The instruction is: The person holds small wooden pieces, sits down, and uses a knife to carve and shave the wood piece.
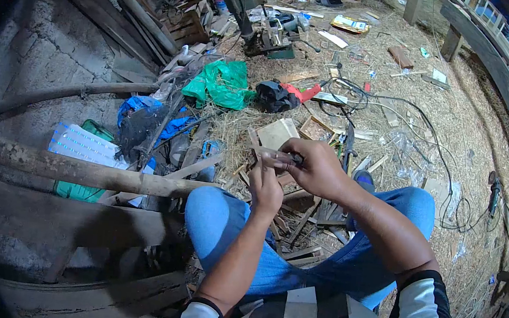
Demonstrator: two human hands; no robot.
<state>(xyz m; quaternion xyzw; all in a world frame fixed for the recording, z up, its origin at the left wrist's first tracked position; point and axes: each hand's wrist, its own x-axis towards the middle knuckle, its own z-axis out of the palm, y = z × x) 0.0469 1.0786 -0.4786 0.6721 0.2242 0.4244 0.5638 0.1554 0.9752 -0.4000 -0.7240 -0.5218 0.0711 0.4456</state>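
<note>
In the head view my left hand (pixel 265 188) is raised between my knees, its fingers closed on a small thin flat piece (pixel 260 150), wood-like in colour. My right hand (pixel 320 169) meets it from the right, fingers pinched around a small dark thing (pixel 297 158) whose kind I cannot make out. The fingertips of both hands are close together and hide part of what they hold. Beyond them on the ground lie a pale flat board (pixel 277 133) and a shallow wooden box (pixel 316 129). Wood offcuts (pixel 303 223) are strewn between my legs.
A thick wooden pole (pixel 80 165) runs along my left, near a white perforated sheet (pixel 88 143). Ahead are a green plastic bag (pixel 222 84), a black-and-red cloth (pixel 280 95) and a machine (pixel 273 37). Cables (pixel 421 108) and a power tool (pixel 494 195) lie right.
</note>
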